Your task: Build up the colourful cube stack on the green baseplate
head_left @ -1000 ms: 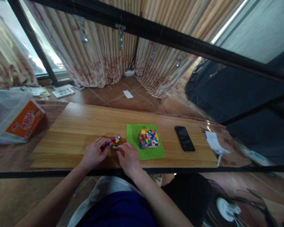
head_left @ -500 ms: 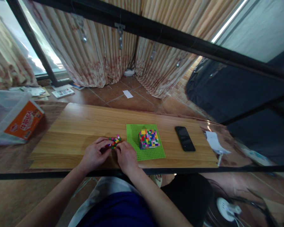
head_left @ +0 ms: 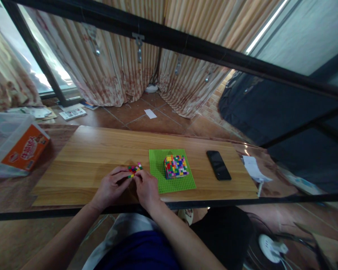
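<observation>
Small multicoloured toy bricks (head_left: 135, 168) lie in a cluster on the wooden board, just beyond my fingertips. My left hand (head_left: 109, 188) comes in from the left, its thumb and fingers pinched at a short yellow and green brick piece (head_left: 131, 176). From the other side my right hand (head_left: 147, 190) pinches the same piece, fingers curled. My fingers partly cover the bricks, so how they join is hard to make out. Right of my hands, a block built of many coloured bricks (head_left: 175, 166) stands on a green studded baseplate (head_left: 174, 185).
A black phone (head_left: 219, 165) lies on the wooden board (head_left: 95, 144), right of the baseplate. A clear plastic tub with an orange label (head_left: 26, 148) stands at the left. White paper (head_left: 255, 168) lies beyond the right end. A dark bar (head_left: 169, 30) crosses overhead before curtains.
The view has shifted slightly. My hands have drawn closer around the bricks, and a yellow and green piece now shows between my fingertips. The built block and phone stay in place.
</observation>
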Tool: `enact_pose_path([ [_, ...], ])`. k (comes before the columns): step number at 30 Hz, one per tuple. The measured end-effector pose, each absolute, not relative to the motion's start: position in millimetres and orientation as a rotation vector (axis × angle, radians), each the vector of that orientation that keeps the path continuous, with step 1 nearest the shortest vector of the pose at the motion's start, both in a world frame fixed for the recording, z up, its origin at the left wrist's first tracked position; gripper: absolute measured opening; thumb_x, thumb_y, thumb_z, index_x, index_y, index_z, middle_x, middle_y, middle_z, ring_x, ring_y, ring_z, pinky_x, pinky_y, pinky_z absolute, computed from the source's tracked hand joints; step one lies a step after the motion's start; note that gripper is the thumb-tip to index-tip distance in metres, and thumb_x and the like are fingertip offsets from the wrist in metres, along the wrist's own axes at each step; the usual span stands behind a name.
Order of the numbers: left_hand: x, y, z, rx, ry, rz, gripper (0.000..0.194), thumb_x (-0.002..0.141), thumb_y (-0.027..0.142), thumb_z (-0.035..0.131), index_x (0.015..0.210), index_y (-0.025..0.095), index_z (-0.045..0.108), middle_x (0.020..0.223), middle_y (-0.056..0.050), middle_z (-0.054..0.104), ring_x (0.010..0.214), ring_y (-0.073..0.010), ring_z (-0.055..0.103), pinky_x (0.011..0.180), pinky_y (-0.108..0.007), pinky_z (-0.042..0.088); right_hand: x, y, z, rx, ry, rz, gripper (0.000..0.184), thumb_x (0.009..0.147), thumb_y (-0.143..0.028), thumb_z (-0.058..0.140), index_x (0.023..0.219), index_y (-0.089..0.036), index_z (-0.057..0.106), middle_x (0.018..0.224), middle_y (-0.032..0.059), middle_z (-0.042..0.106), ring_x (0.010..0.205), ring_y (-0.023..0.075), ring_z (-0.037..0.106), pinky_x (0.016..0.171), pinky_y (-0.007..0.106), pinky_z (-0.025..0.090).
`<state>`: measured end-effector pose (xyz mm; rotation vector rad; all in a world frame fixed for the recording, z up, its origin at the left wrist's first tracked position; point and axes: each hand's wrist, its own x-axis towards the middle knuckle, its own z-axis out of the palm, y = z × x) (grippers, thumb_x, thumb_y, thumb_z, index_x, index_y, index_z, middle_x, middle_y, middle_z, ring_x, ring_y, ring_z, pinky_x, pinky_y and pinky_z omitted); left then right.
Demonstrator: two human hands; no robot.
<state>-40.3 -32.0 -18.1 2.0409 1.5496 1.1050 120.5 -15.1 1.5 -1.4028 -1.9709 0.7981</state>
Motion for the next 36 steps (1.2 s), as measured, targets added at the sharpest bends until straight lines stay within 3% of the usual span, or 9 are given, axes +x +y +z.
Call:
enact_pose_path([
  [9, -41, -28, -17, 2.092, 1.549, 1.217, 0.017, 0.086, 0.031, 0.059, 0.091, 0.020, 0.071, 0.093, -0.006, 0.069, 0.089, -0.0163, 0.066, 0.081, -0.026, 0.055, 150, -16, 27, -1.139, -1.756, 0.809, 0.018, 0.088, -0.015, 0.057, 0.093, -0.023, 0.072, 0.089, 0.0032, 0.071, 0.084, 0.0153, 0.066, 0.077, 0.025, 0.051],
  [16, -41, -28, -19, 2.107, 1.528, 1.235, 0.016, 0.087, 0.032, 0.059, 0.090, 0.020, 0.070, 0.093, -0.006, 0.069, 0.087, -0.0164, 0.067, 0.079, -0.025, 0.055, 212, 14, 49, -1.238, -1.599, 0.612, 0.018, 0.089, -0.021, 0.055, 0.095, -0.021, 0.072, 0.093, 0.0056, 0.071, 0.087, 0.0178, 0.066, 0.079, 0.031, 0.052],
  [26, -41, -28, -19, 2.113, 1.563, 1.214, 0.020, 0.087, 0.036, 0.059, 0.088, 0.020, 0.071, 0.092, -0.007, 0.069, 0.087, -0.0174, 0.067, 0.079, -0.027, 0.055, 244, 54, 36, -1.411, -1.774, 0.439, 0.019, 0.087, -0.017, 0.053, 0.090, -0.018, 0.072, 0.088, 0.0065, 0.072, 0.081, 0.0191, 0.066, 0.076, 0.032, 0.051],
  [36, -39, -28, -17, 2.077, 1.572, 1.186, 0.020, 0.087, 0.036, 0.059, 0.088, 0.020, 0.071, 0.093, -0.007, 0.070, 0.087, -0.0178, 0.067, 0.080, -0.028, 0.055, 245, 55, 32, -1.410, -1.913, 0.323, 0.019, 0.089, -0.020, 0.054, 0.095, -0.019, 0.071, 0.092, 0.0078, 0.073, 0.087, 0.0220, 0.065, 0.082, 0.036, 0.050],
])
